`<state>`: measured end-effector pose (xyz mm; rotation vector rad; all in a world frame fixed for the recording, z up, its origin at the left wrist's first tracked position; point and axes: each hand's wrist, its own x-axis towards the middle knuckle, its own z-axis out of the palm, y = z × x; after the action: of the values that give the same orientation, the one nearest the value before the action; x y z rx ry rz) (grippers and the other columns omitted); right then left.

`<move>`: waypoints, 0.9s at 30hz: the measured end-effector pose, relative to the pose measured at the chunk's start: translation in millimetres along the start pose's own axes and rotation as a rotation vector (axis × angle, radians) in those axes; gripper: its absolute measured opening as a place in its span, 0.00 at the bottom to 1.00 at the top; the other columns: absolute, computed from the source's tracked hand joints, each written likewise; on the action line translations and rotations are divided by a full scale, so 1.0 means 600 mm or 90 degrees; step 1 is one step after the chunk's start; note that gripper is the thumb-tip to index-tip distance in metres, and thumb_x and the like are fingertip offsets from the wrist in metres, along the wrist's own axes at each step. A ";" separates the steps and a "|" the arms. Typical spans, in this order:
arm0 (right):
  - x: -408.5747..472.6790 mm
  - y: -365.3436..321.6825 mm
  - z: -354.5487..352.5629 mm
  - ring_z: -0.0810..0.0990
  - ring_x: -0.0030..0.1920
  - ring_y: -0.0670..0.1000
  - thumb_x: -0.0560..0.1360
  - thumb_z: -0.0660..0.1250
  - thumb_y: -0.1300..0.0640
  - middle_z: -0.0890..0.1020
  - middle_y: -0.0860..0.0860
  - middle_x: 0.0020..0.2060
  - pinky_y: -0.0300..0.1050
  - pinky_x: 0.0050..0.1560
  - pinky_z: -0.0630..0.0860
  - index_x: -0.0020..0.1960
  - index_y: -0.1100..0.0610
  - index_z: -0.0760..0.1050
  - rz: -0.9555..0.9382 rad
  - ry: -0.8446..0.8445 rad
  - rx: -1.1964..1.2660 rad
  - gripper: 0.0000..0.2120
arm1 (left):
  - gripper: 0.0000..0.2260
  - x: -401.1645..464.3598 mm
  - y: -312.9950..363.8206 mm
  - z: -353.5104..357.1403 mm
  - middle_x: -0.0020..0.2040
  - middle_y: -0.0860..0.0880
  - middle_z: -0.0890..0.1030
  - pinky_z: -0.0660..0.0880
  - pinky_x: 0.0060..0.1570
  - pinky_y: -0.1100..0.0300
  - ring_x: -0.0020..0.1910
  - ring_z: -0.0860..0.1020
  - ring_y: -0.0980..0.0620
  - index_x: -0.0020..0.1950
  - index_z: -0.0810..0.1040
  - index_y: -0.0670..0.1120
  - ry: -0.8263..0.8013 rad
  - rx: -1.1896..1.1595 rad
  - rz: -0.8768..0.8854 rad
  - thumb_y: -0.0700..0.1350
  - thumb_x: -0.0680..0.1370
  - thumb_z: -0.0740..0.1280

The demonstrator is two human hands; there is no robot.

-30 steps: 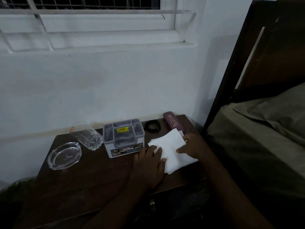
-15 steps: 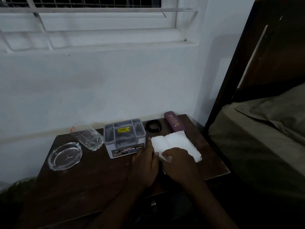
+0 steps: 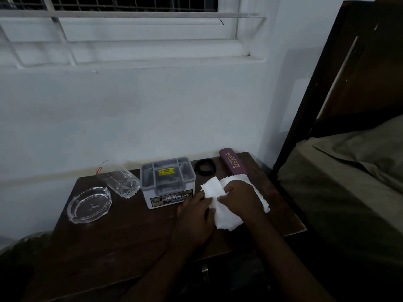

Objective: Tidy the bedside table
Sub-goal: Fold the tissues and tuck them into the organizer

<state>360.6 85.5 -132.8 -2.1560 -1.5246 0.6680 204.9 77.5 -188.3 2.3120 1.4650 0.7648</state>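
Observation:
A white paper tissue (image 3: 226,216) lies on the dark wooden bedside table (image 3: 122,243), right of centre. My left hand (image 3: 196,219) presses on its left edge. My right hand (image 3: 242,197) rests on top of the tissue and pinches a flap folded over toward the left. A grey plastic box (image 3: 166,182) with a yellow sticker stands just left of the tissue. Behind the tissue lie a black coiled band (image 3: 205,167) and a maroon spectacle case (image 3: 233,164).
A drinking glass (image 3: 121,179) lies tipped on its side left of the box. A glass ashtray (image 3: 89,204) sits at the table's left end. The white wall runs close behind. A bed (image 3: 340,192) with a dark headboard stands right of the table.
My right hand moved from the tissue's far right corner onto its middle, and a flap of the tissue now lies folded leftward. My left hand stayed on the left edge.

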 end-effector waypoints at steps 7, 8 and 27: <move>0.001 -0.006 -0.046 0.78 0.38 0.48 0.72 0.72 0.52 0.78 0.46 0.34 0.43 0.38 0.71 0.38 0.53 0.75 -0.089 0.101 0.141 0.08 | 0.20 -0.008 0.006 -0.012 0.70 0.53 0.72 0.65 0.70 0.61 0.69 0.70 0.56 0.73 0.70 0.45 0.101 -0.165 0.008 0.47 0.81 0.63; 0.000 -0.014 -0.054 0.80 0.39 0.49 0.71 0.72 0.51 0.80 0.47 0.35 0.45 0.38 0.74 0.38 0.52 0.75 -0.094 0.144 0.173 0.08 | 0.20 -0.009 0.007 -0.014 0.68 0.56 0.73 0.66 0.67 0.64 0.67 0.71 0.58 0.73 0.70 0.46 0.115 -0.195 -0.001 0.48 0.81 0.63; 0.018 -0.195 -0.013 0.74 0.65 0.55 0.77 0.64 0.62 0.74 0.56 0.66 0.45 0.62 0.68 0.66 0.58 0.74 -0.293 0.266 0.070 0.17 | 0.11 -0.026 0.019 -0.036 0.51 0.45 0.81 0.74 0.55 0.51 0.52 0.78 0.48 0.53 0.79 0.41 0.134 -0.158 0.092 0.48 0.81 0.63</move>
<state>280.7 132.0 -59.9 -1.6406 -1.6153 0.1311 195.6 57.7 -169.0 2.2180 1.2093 1.1896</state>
